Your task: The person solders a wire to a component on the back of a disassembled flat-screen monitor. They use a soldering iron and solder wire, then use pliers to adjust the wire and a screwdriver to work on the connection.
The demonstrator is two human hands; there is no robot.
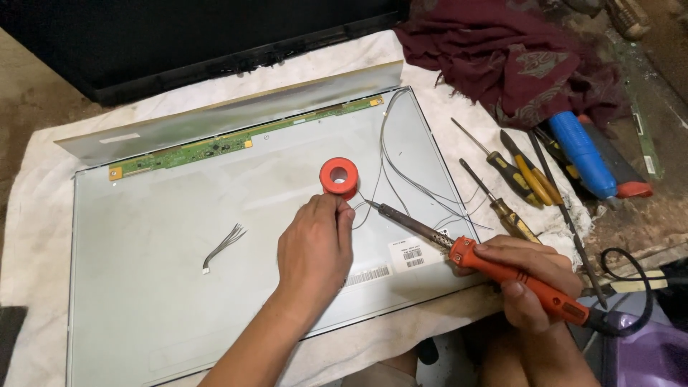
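A maroon cloth (512,54) lay crumpled at the far right, screwdrivers (505,172) and yellow-handled pliers (534,175) beside it, a blue cylinder (582,152) nearby, a loose wire bundle (223,246) apart.

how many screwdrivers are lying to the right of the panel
3 that I can make out: one with a black-and-yellow handle, farthest back; one with an amber handle, nearest the panel; one long dark one, running toward the right hand. The maroon cloth may hide more.
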